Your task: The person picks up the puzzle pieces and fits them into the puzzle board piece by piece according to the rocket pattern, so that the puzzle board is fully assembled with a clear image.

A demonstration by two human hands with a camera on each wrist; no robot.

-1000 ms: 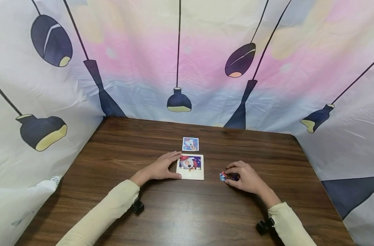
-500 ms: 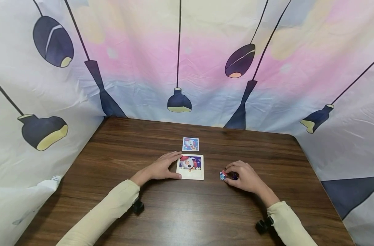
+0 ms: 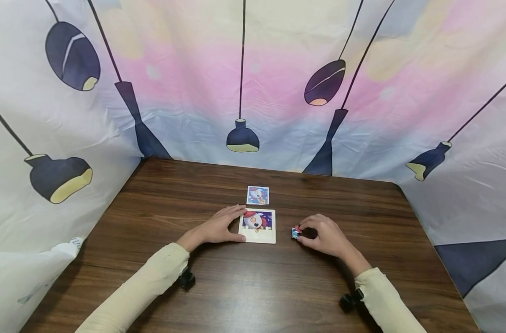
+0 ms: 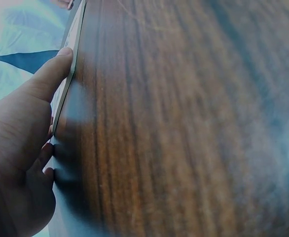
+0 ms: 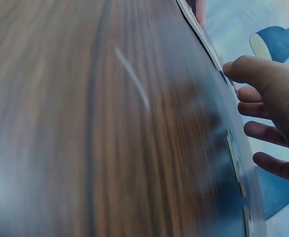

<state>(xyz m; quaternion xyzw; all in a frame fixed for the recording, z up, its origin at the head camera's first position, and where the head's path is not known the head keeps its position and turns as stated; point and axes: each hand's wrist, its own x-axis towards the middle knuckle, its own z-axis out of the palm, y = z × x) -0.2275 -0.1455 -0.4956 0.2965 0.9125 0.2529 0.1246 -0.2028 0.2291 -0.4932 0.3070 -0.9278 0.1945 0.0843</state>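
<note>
Pinching grip: the right hand [image 3: 323, 234] grasps a small red-and-blue jigsaw piece [image 3: 294, 233] between thumb and forefinger; I cannot tell whether it touches the table [image 3: 244, 286].
Piece to tray: the puzzle tray [image 3: 257, 237] lies to the left of the piece, near but apart; its pale, unfilled lower part sits about level with it.
Long axis: the tray looks nearly square; the piece's is hidden by the fingertips.
Nearer hand: the left hand [image 3: 219, 226] touches the tray's left edge, fingers at the far corner, thumb by the near one, spread rather than clenched.
Right hand's pose: fingertips pointing left, forearm coming from lower right.
Loose pieces: more jigsaw pieces [image 5: 235, 165] lie flat near the right hand.
Picture card [image 3: 258, 195]: just beyond the tray.
Lamp-print cloth [image 3: 278, 152]: behind the table.
</note>
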